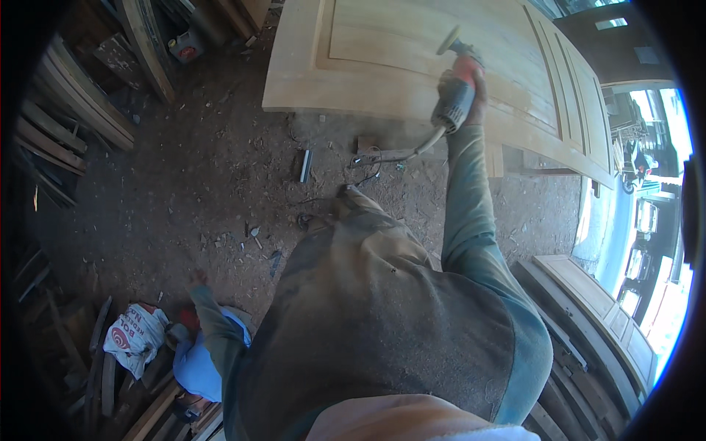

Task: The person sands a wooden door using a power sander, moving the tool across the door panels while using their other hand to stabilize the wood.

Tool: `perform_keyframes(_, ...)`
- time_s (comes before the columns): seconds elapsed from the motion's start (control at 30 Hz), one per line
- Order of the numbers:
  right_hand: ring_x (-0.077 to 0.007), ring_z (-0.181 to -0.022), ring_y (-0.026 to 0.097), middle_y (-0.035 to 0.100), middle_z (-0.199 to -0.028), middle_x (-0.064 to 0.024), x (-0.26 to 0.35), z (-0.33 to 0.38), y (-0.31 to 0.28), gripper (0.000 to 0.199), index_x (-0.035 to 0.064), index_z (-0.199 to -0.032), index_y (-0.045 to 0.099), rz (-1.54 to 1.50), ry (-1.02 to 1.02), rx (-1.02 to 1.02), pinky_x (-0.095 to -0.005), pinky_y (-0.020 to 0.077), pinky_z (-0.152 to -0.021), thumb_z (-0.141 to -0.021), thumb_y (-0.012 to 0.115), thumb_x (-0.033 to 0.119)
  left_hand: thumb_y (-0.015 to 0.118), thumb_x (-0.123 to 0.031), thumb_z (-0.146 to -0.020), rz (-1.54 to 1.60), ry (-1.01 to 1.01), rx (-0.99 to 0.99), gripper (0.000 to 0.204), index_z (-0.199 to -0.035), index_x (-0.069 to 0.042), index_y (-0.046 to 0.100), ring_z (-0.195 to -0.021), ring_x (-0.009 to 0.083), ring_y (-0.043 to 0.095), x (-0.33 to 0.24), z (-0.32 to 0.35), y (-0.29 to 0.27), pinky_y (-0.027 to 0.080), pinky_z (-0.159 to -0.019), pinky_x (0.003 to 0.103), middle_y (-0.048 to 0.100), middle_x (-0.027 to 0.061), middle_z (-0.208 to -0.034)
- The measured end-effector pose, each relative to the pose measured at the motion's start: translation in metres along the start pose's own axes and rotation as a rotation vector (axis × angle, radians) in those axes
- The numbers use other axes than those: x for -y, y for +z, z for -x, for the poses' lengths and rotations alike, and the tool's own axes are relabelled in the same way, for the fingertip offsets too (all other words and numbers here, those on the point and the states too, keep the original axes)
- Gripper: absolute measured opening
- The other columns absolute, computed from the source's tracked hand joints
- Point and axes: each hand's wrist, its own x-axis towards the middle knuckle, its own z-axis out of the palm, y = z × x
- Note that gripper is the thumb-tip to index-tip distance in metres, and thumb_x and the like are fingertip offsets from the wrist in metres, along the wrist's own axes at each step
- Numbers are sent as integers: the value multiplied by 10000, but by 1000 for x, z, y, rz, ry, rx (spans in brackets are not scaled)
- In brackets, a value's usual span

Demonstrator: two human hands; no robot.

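My right hand (479, 99) is wrapped around an angle grinder (463, 81) with a red and dark grey body. A yellowish disc (448, 40) sits at its head, seen nearly edge-on over a pale wooden panelled door (412, 45). Whether the disc touches the wood I cannot tell. From the grinder's rear a cord (423, 149) droops toward the ground. Low at the left, away from the door, my left hand (197, 278) hangs with its fingers apart and nothing visible in it.
Wooden boards (92, 92) lean at the far left, near a white jug (185, 47). A white printed sack (137, 336) lies among timber at lower left. Panels and planks (588, 316) are stacked at lower right. Scraps litter the dirt floor (198, 176), including a metal-like bar (305, 166).
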Motion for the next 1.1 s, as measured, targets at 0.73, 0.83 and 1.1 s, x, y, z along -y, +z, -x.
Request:
perform_keyframes(0.73, -235, -952, 624, 549, -1138, -131, -162, 9, 155, 723, -47, -1362, 430, -452, -228, -33, -368, 580, -830, -924, 726, 446, 675, -476, -996, -1282, 406, 443, 584, -1341, -4, 672, -955, 264, 719, -297, -230, 186, 566, -882, 402, 768, 159, -1096)
perform_keyframes(0.83, -232, -953, 629, 552, -1134, -138, -177, -15, 196, 715, -43, -1361, 418, -502, -199, 3, -362, 587, -836, -930, 731, 434, 676, -473, -997, -1283, 332, 477, 574, -1332, -6, 676, -939, 259, 715, -292, -239, 161, 566, -867, 400, 767, 151, -1078)
perform_keyframes(1.1, -241, -986, 631, 539, -1133, -140, -212, -46, 272, 670, -47, -1346, 404, -397, -482, -140, -391, 595, -877, -940, 725, 378, 677, -464, -999, -1301, 376, 675, 549, -1308, -10, 687, -895, 248, 705, -372, -369, 226, 567, -827, 397, 762, 129, -1032)
